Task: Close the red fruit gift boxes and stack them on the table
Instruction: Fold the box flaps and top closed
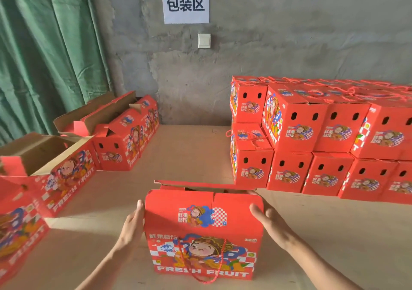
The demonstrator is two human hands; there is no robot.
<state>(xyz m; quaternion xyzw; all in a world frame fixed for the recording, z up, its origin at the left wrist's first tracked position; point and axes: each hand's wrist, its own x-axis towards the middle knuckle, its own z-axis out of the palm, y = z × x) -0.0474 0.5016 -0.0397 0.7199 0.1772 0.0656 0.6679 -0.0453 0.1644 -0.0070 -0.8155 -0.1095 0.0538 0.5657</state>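
Nearest, at 6 o'clock on the table (189,151), stood a red gift box (202,234), flaps half folded; left hand (133,225) and right hand (269,223) pressed its sides, fingers straight and together. Closed boxes (323,133) sat stacked at 3 o'clock (two tiers); open boxes (116,138) lay unclosed at 9 o'clock.
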